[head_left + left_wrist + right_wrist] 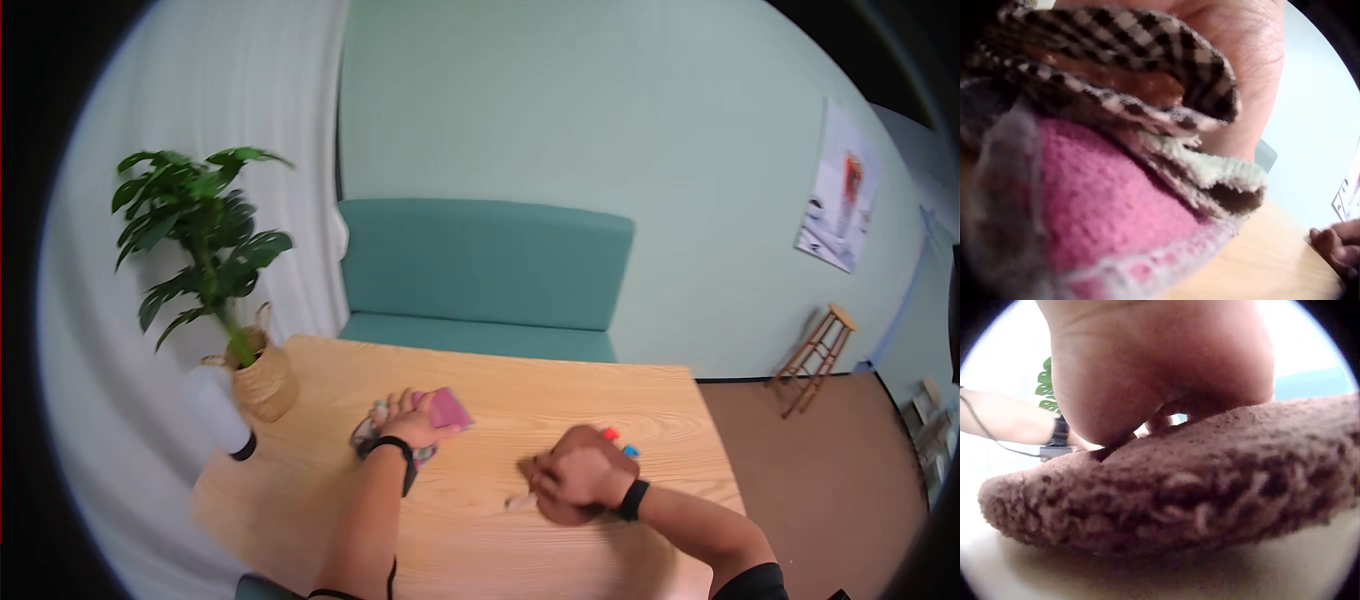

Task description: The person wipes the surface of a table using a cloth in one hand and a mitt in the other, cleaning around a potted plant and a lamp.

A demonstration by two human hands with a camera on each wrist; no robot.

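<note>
My left hand [420, 425] rests on a small pile of cloths at the table's left, fingers spread over it. A pink cloth [450, 408] sticks out past that hand; the left wrist view shows its pale border. Beneath the palm lies a folded black-and-white checked cloth [1210, 75] with something brown inside its fold. A pale, fuzzy fold [1229, 169] sits between them. My right hand [575, 475] has its fingers curled at the left part of a flat, rounded brown fleecy piece [1166, 494] lying over the table. A small whitish thing [520, 501] shows by these fingers, blurred.
Small red [610, 434] and blue [630, 452] things lie past the brown piece on the wooden table [540, 385]. At the left stand a potted plant in a woven basket [265, 380] and a white cylinder [218, 410] with a dark end. A green bench [480, 265] is behind.
</note>
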